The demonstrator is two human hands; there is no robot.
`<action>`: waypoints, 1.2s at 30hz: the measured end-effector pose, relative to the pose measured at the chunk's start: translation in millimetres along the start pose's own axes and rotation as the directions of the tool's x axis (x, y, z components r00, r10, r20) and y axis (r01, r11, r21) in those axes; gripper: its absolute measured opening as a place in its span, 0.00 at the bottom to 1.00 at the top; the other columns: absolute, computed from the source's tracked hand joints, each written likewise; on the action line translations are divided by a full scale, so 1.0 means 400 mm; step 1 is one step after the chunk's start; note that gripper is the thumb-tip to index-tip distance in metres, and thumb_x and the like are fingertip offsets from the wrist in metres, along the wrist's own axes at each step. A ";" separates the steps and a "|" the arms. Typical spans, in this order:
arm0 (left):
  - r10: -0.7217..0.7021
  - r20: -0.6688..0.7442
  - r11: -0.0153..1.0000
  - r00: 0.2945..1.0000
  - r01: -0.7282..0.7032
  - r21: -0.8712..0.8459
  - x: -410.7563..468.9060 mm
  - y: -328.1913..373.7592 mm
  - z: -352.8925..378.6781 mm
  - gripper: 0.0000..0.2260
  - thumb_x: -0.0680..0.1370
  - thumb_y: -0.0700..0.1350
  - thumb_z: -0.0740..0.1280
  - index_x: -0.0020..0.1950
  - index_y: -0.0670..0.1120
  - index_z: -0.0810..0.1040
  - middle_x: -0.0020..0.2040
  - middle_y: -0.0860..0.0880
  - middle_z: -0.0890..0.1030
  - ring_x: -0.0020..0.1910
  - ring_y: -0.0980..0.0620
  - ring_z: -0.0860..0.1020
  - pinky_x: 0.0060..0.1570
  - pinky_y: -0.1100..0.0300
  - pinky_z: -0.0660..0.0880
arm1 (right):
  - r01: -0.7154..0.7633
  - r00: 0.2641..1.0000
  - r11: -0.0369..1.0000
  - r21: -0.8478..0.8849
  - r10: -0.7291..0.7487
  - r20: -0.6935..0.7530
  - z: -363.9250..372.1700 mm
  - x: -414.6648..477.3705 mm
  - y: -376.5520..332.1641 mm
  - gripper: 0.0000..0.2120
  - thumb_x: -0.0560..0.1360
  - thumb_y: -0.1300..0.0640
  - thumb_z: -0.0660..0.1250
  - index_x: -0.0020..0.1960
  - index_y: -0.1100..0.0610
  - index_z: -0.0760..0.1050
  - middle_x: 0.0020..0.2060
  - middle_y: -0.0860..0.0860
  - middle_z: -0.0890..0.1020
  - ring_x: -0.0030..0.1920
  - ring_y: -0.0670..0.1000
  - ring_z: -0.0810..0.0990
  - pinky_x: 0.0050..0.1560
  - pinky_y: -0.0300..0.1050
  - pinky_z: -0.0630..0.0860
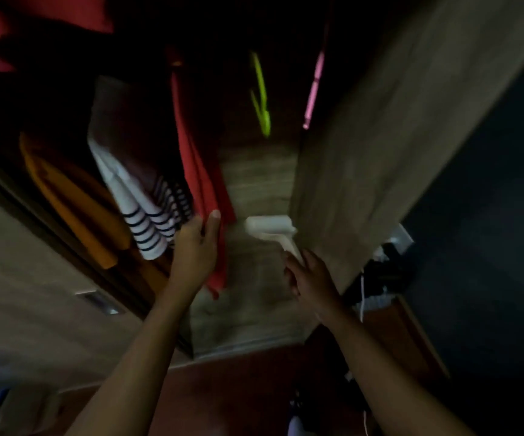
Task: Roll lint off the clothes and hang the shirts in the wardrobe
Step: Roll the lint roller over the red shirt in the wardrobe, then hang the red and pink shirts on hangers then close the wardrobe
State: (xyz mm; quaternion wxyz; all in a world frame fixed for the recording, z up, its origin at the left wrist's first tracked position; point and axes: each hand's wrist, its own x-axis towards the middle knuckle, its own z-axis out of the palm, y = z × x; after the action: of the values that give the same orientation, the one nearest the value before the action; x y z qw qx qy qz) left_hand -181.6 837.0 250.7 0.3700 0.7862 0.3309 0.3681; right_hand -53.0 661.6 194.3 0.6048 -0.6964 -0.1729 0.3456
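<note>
Grips hanging red shirt (205, 187) with left hand (196, 243), centre frame; holds lint roller (270, 228) in right hand (309, 275), with head horizontal, just right of shirt, apart.

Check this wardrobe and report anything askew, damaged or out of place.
Nothing stands out. The left hand holds the edge of the hanging red garment; the right hand holds the lint roller. The green hanger and pink hanger hang bare. The picture is dark and blurred, so fine damage would not show.

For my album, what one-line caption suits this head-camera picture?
The left hand holds a hanging red shirt in the wardrobe while the right hand grips a white lint roller beside it.
</note>
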 end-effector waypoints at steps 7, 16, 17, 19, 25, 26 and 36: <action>0.062 0.500 0.998 0.864 -0.062 -0.017 -0.174 0.100 0.297 0.13 0.79 0.50 0.63 0.36 0.46 0.75 0.29 0.50 0.76 0.29 0.51 0.76 0.34 0.54 0.70 | -0.089 0.928 0.985 0.145 0.135 -0.347 -0.223 -0.230 0.133 0.07 0.83 0.55 0.62 0.47 0.55 0.71 0.32 0.53 0.73 0.23 0.42 0.69 0.23 0.35 0.65; -0.007 0.859 0.987 0.511 -0.134 0.088 -0.528 0.260 0.709 0.11 0.81 0.50 0.67 0.47 0.43 0.81 0.45 0.43 0.83 0.50 0.41 0.81 0.51 0.53 0.75 | -0.122 0.599 0.945 0.303 0.313 -0.737 -0.539 -0.535 0.358 0.08 0.82 0.50 0.63 0.51 0.55 0.71 0.33 0.52 0.77 0.25 0.45 0.72 0.24 0.39 0.68; 0.005 0.884 0.986 0.467 -0.150 0.074 -0.574 0.287 0.746 0.10 0.81 0.50 0.67 0.44 0.46 0.80 0.42 0.45 0.82 0.48 0.42 0.81 0.49 0.54 0.74 | -0.118 0.554 0.940 0.320 0.330 -0.765 -0.578 -0.567 0.380 0.08 0.82 0.51 0.63 0.51 0.56 0.71 0.33 0.52 0.77 0.26 0.46 0.72 0.25 0.39 0.68; 0.062 0.912 0.983 0.405 -0.181 0.014 -0.664 0.331 0.827 0.13 0.80 0.50 0.68 0.42 0.42 0.80 0.40 0.42 0.82 0.46 0.41 0.80 0.48 0.52 0.74 | -0.105 0.470 0.923 0.370 0.374 -0.799 -0.655 -0.625 0.426 0.08 0.82 0.52 0.63 0.50 0.57 0.71 0.34 0.53 0.77 0.27 0.48 0.73 0.27 0.40 0.68; 0.066 0.974 0.955 0.216 -0.297 0.001 -0.938 0.449 1.085 0.14 0.80 0.47 0.69 0.45 0.36 0.79 0.43 0.39 0.82 0.47 0.39 0.80 0.45 0.53 0.71 | -0.116 0.309 0.858 0.500 0.510 -0.803 -0.890 -0.766 0.597 0.05 0.81 0.52 0.63 0.51 0.53 0.70 0.37 0.54 0.79 0.33 0.52 0.77 0.32 0.43 0.70; 0.072 0.982 0.949 0.176 -0.316 -0.013 -0.983 0.459 1.127 0.13 0.80 0.47 0.70 0.44 0.36 0.79 0.44 0.38 0.82 0.47 0.38 0.81 0.46 0.52 0.72 | -0.113 0.287 0.850 0.514 0.523 -0.802 -0.927 -0.784 0.618 0.05 0.81 0.53 0.63 0.53 0.54 0.70 0.36 0.54 0.78 0.33 0.52 0.76 0.31 0.43 0.71; 0.155 0.983 0.672 -0.103 -0.718 -0.181 -1.300 0.408 1.472 0.23 0.84 0.54 0.54 0.59 0.40 0.82 0.61 0.36 0.81 0.59 0.34 0.78 0.56 0.42 0.76 | -0.068 0.076 0.804 0.591 0.594 -0.801 -1.162 -0.857 0.841 0.19 0.74 0.38 0.66 0.53 0.51 0.69 0.38 0.52 0.82 0.36 0.54 0.81 0.40 0.55 0.79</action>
State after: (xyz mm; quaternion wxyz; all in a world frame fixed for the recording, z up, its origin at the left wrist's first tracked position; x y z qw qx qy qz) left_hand 78.5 142.8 -56.2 0.1578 0.9341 -0.2253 -0.2275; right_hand -31.9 29.6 -22.3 0.5985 -0.6264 0.4990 -0.0228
